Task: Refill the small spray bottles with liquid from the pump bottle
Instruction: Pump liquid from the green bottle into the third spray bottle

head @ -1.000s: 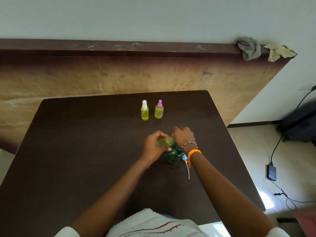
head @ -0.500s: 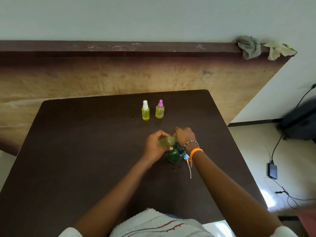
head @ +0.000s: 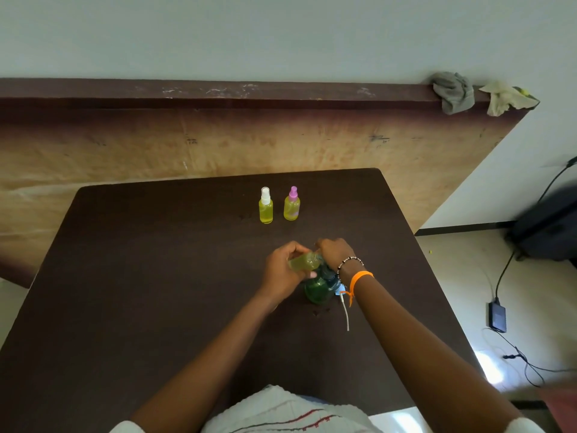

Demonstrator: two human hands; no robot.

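My left hand holds a small clear bottle of yellow-green liquid, tilted on its side with its neck toward the pump bottle. The green pump bottle stands on the dark table just below both hands. My right hand is closed over the pump head, which it hides. A thin white tube lies on the table beside the pump bottle. Two filled small spray bottles stand farther back: one with a white cap and one with a pink cap.
A wooden board leans against the wall behind the table, with two rags on its top edge at the right. On the floor to the right are a dark bag, a black adapter and cables.
Both hands stay at the pump bottle with hardly any shift. The view has drifted slightly.
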